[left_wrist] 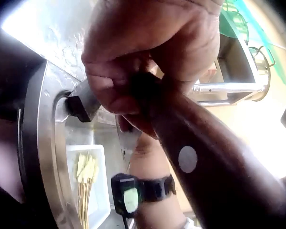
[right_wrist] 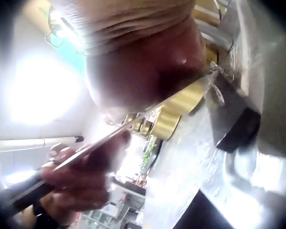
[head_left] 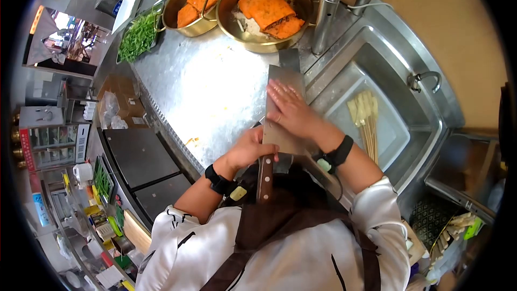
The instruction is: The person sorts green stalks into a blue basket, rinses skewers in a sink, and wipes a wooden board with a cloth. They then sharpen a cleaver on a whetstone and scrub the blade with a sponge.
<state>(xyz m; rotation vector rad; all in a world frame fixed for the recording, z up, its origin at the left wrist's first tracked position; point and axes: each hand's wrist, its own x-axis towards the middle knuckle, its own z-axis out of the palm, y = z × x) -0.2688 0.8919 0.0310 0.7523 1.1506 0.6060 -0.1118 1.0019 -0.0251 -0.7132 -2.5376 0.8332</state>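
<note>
A cleaver (head_left: 283, 78) with a riveted wooden handle (head_left: 265, 180) lies between both hands at the sink's edge. My left hand (head_left: 246, 148) grips it where handle meets blade, and the handle's butt points toward the apron. Flat on the broad blade rests my right hand (head_left: 293, 109), its fingers straight and spread toward the tip. Beneath the blade a dark rectangular block (right_wrist: 233, 112), like a sharpening stone, pokes out; its end also shows in the head view beyond the blade. The right wrist view has the blade edge-on, slanting over this block.
The sink (head_left: 441, 134) at right holds a white tray (head_left: 401, 143) with pale skewered pieces (head_left: 363, 109). Two brass pans (head_left: 258, 47) of orange slabs stand at the back, beside a tray of greens (head_left: 141, 35). A metal post (head_left: 326, 13) rises near the sink.
</note>
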